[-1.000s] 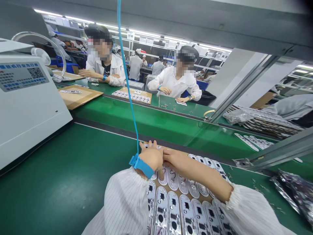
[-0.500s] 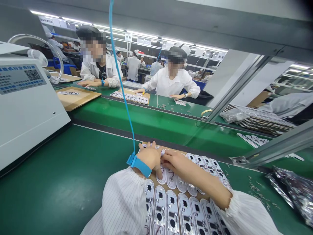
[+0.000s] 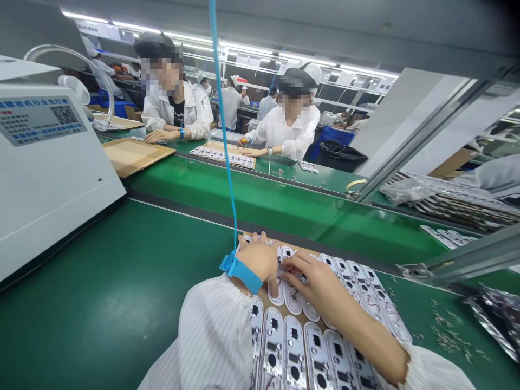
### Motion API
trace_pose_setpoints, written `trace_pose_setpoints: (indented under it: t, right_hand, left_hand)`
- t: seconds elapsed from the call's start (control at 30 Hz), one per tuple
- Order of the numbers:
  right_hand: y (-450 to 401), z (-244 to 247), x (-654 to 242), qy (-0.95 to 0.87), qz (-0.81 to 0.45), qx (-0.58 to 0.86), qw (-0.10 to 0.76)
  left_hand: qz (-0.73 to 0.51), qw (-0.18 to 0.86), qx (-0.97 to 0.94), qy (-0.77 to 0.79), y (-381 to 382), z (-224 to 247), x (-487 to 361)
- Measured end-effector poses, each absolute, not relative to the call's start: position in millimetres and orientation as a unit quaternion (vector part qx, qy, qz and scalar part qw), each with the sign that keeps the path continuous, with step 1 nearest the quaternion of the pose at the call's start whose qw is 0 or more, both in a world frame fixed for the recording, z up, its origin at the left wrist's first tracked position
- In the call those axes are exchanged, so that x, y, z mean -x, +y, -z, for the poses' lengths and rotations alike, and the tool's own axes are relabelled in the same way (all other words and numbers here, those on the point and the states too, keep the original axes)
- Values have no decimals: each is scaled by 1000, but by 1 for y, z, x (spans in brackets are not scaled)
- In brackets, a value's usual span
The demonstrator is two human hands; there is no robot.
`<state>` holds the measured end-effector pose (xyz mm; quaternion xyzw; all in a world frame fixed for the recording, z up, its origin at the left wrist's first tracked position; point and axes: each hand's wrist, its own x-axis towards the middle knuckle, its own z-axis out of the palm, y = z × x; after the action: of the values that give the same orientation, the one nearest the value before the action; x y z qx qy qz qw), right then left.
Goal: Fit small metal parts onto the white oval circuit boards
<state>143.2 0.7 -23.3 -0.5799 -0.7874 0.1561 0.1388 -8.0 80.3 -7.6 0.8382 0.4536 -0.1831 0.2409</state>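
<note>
Rows of white oblong circuit boards (image 3: 273, 341) with dark chips and thin wires lie on a brown cardboard sheet (image 3: 260, 294) in front of me. My left hand (image 3: 258, 259) lies across the far end of the rows, fingers spread, with a blue wrist strap (image 3: 241, 275) and its blue cord (image 3: 225, 135) attached. My right hand (image 3: 306, 276) is next to it, its fingertips curled down on the boards. Whether those fingers pinch something small is hidden. Striped white sleeves (image 3: 215, 336) cover both forearms up to the wrists.
A white machine (image 3: 52, 168) stands on the green belt (image 3: 101, 281) at left. Small loose parts (image 3: 449, 336) and a silver bag (image 3: 498, 319) lie at right beneath a metal rail (image 3: 467, 260). Across the raised belt, two co-workers (image 3: 190, 111) handle boards.
My right hand has drawn away from my left and its fingers now curl over the boards. The view has shifted slightly, and the far co-worker's hands have moved to the tray.
</note>
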Motion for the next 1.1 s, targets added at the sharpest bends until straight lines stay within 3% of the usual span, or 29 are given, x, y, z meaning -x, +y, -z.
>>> trace_pose_setpoints:
  t: [0.63,1.1]
  right_hand:
    - [7,30,-138,-815,-144,552,104]
    - [21,19,-134,-813,-164,554,65]
  left_hand:
    - [155,265,-834,459,82,19,7]
    - [171,277,-824,463,73,-12,10]
